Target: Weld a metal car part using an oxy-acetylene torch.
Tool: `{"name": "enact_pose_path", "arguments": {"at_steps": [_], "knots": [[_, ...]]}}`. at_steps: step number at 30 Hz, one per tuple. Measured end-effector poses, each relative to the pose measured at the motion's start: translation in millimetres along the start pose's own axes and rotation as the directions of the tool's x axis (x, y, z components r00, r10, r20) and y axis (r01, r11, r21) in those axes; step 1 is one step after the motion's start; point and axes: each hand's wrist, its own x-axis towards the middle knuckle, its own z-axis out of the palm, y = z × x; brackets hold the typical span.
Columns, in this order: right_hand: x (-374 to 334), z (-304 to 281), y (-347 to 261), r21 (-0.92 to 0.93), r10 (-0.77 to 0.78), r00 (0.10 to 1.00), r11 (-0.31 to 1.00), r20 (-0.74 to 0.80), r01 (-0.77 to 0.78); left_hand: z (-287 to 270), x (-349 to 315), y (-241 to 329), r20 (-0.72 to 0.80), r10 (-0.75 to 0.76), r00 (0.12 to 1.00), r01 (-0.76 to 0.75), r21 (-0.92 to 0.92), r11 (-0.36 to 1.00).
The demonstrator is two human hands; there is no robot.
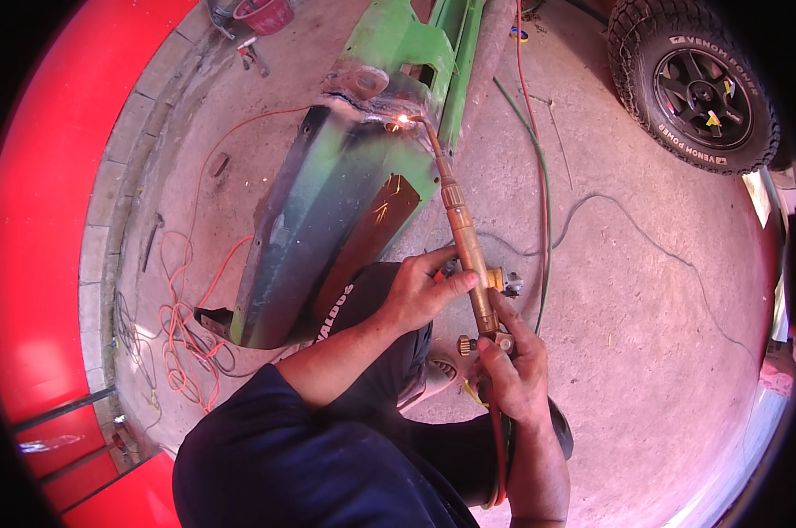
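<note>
A brass gas torch (466,231) slants up from my hands, its tip at a bright glowing spot on a scorched seam (382,113) of a green metal panel (327,198). Sparks show below the seam. My left hand (429,289) wraps the middle of the torch body, thumb across it. Lower down, my right hand (514,370) grips the torch's rear end beside its valve knobs (468,345). A red hose runs down from there along my right forearm. Part of a yellow power tool (504,282) shows on the floor behind the torch.
A wheel with a knobbly tyre (627,79) is at the upper right. Red and green hoses (543,176) and a dark cable cross the concrete floor. Orange cord (182,343) lies tangled at left. A red bucket (264,14), pliers-like clamp (251,55) and hammer (151,242) lie farther off.
</note>
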Motion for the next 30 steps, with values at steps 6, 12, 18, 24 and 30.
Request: {"name": "enact_pose_path", "arguments": {"at_steps": [6, 12, 18, 24, 30], "knots": [[-2.1, 2.4, -4.4, 0.08, 0.049, 0.999, 0.996, -0.005, -0.049, 0.6, -1.4, -0.7, -0.013, 0.004, 1.0, -0.004, -0.003, 1.0], [-1.4, 1.9, -2.1, 0.063, 0.039, 0.999, 0.997, -0.004, -0.039, 0.9, -1.1, -0.4, -0.023, 0.0, 1.0, 0.0, -0.007, 1.0], [-1.3, 1.6, -0.2, 0.076, 0.031, 1.0, 0.997, -0.005, -0.031, 0.2, -0.7, 1.2, -0.01, -0.004, 1.0, 0.004, 0.0, 1.0], [-1.3, 2.2, -2.5, 0.076, 0.052, 0.999, 0.996, -0.007, -0.052, 0.2, -0.5, 1.9, -0.003, -0.008, 1.0, 0.008, -0.008, 1.0], [-0.7, 2.6, -0.9, 0.081, 0.048, 0.999, 0.996, -0.008, -0.048, -0.8, -0.2, 1.1, 0.0, -0.011, 1.0, 0.011, 0.001, 1.0]]}}
